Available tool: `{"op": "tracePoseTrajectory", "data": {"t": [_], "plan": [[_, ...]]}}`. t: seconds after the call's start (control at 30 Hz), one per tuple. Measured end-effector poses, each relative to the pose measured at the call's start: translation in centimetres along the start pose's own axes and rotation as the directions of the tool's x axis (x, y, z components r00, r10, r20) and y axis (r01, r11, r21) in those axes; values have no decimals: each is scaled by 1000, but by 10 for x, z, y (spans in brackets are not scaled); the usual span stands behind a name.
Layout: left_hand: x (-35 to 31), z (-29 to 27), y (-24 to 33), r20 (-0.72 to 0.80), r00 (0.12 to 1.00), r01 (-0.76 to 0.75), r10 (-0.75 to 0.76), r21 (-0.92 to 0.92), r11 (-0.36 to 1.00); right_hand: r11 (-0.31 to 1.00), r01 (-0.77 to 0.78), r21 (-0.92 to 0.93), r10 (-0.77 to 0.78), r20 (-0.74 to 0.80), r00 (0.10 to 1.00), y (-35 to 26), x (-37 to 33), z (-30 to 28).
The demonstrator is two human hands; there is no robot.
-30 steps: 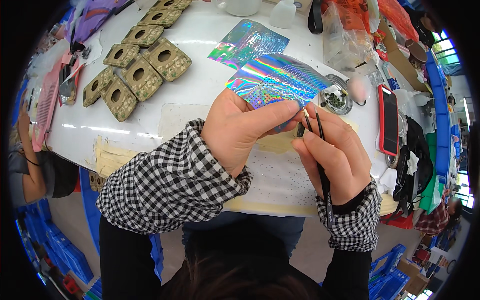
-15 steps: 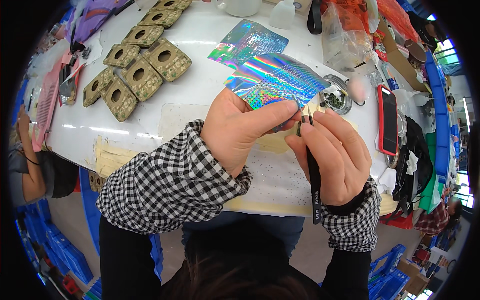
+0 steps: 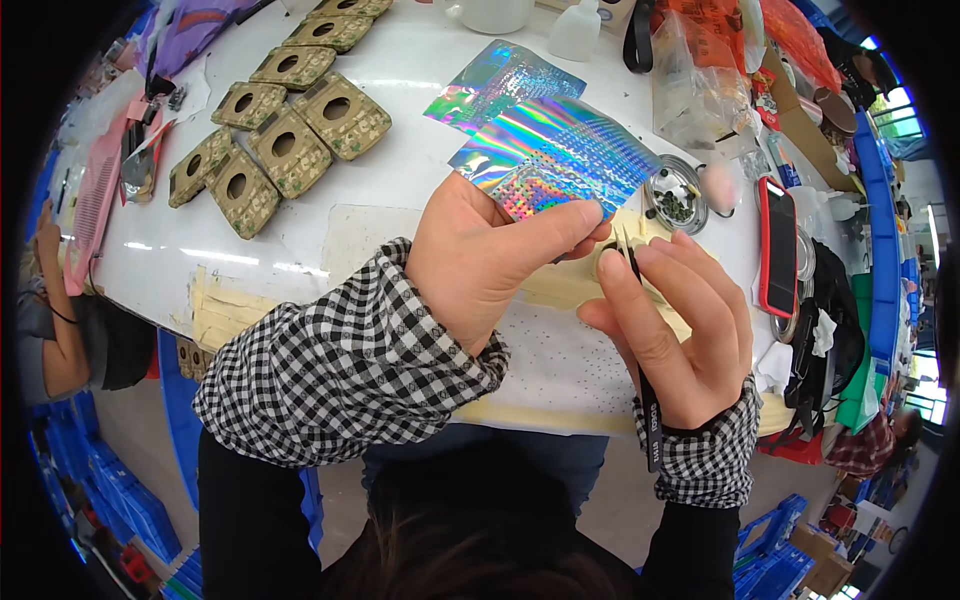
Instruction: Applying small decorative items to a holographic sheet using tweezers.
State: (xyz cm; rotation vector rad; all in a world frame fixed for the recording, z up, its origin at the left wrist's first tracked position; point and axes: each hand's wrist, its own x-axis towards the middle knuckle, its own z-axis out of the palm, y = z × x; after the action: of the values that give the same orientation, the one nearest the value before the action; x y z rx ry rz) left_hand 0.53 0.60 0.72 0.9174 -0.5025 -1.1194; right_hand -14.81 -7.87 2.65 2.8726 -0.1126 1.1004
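My left hand [image 3: 470, 250] pinches the lower edge of a shiny holographic sheet [image 3: 590, 140] dotted with rows of small marks, thumb on top. A second holographic sheet [image 3: 480, 75] lies flat on the table just beyond it. In my right hand [image 3: 690, 330] is a pair of black tweezers [image 3: 651, 415], their tips pointing up beside the left thumb and apart from the sheet. Something small and dark shows near my right fingertips; I cannot make out what it is. Past the right hand stands a round metal dish [image 3: 705, 212] with dark green bits [image 3: 676, 207] inside.
Several camouflage-patterned pieces with round holes [image 3: 288, 150] lie at the far left. A red-cased phone [image 3: 777, 245] sits on the right, near a black bag [image 3: 835, 320]. White bottles [image 3: 575, 30] and plastic bags [image 3: 690, 90] are at the back. Another person's arm [image 3: 60, 310] shows at the left.
My right hand with the tweezers has drawn slightly right and down, away from the sheet's edge, its fingers bent differently. My left hand keeps its hold on the sheet.
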Motion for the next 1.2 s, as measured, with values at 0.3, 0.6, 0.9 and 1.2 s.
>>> {"op": "tracePoseTrajectory", "data": {"t": [0.3,0.6,0.9,1.2], "plan": [[1,2,0,65,995,-77,76,17,997,993,116,2,-115,-30,993,10,0,7],[-1,3,1,50,997,-62,62,2,998,995,101,5,-101,-32,994,10,2,8],[0,2,0,58,997,-46,45,16,999,995,99,3,-98,-52,994,10,1,9],[-1,3,3,50,998,-35,34,5,999,996,89,8,-89,-38,995,10,2,8]]}}
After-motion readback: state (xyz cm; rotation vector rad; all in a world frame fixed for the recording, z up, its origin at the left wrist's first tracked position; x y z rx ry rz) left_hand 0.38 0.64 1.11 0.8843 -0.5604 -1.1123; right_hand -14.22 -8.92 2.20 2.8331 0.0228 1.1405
